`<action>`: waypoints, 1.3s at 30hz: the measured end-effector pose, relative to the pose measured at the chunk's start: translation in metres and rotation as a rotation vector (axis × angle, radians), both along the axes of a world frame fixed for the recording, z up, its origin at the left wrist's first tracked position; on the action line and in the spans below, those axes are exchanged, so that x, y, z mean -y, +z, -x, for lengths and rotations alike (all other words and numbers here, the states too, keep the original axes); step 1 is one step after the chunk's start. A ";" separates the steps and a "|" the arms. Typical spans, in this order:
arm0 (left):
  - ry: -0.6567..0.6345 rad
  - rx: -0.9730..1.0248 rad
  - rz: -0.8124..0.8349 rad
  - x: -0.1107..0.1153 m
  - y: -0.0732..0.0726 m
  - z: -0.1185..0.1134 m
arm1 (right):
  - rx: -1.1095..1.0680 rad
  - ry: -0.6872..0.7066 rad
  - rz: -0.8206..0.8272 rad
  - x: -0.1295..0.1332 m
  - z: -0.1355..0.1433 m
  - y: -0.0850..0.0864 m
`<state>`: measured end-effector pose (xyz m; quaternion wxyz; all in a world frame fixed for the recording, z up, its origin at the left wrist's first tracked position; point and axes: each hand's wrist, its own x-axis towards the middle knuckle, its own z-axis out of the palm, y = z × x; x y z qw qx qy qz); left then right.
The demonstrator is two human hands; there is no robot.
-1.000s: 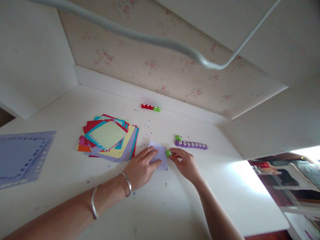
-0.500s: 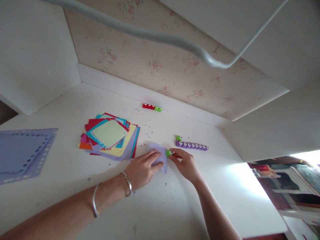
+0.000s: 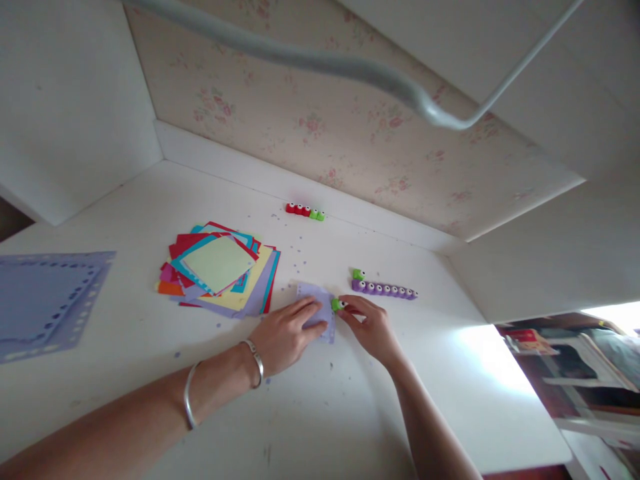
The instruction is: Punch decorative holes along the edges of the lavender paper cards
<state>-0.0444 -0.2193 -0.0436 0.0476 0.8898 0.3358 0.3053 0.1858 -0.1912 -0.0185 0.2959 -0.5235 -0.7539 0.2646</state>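
A small purple sheet of paper (image 3: 315, 291) with punched edges lies on the white desk. My left hand (image 3: 286, 339) rests flat on it, fingers spread and pressing it down. At the sheet's right edge sits a small green paper punch (image 3: 335, 305) with a white button. The thumb and fingers of my right hand (image 3: 369, 328) are closed on this punch; its far side is partly hidden by them. Just beyond my right hand, several purple punches (image 3: 385, 289) stand in a row, with another green punch (image 3: 357, 274) behind their left end.
Left of my hands is a fanned stack of coloured paper (image 3: 220, 265). Larger purple sheets with punched borders (image 3: 75, 300) lie farther left. Red and green punches (image 3: 304, 211) line up near the wall. Tiny purple paper bits dot the desk. A pale bar (image 3: 325, 63) crosses overhead.
Both hands keep almost the same place on the paper and the green punch. The view has shifted very slightly; no object has visibly moved.
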 end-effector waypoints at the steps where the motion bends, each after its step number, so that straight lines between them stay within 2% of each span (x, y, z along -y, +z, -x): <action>1: -0.011 -0.002 0.002 0.000 0.000 0.000 | -0.002 0.000 0.001 0.000 0.000 0.000; 6: -0.053 -0.016 0.035 0.001 -0.001 -0.001 | 0.007 0.010 0.003 -0.003 0.001 0.001; 11: -0.068 -0.043 0.083 0.000 -0.003 -0.002 | 0.069 0.054 0.050 -0.008 0.001 0.012; 20: -0.109 -0.091 0.107 0.000 -0.005 -0.002 | 0.230 0.097 0.308 -0.037 -0.006 0.033; 24: -0.112 -0.098 0.104 0.001 -0.005 -0.002 | 0.272 0.089 0.331 -0.041 -0.005 0.038; 33: -0.097 -0.068 0.098 0.000 -0.005 -0.002 | 0.226 0.093 0.349 -0.043 -0.009 0.030; 39: -0.100 -0.092 0.116 0.001 -0.004 -0.002 | 0.147 0.040 0.413 -0.047 -0.011 0.021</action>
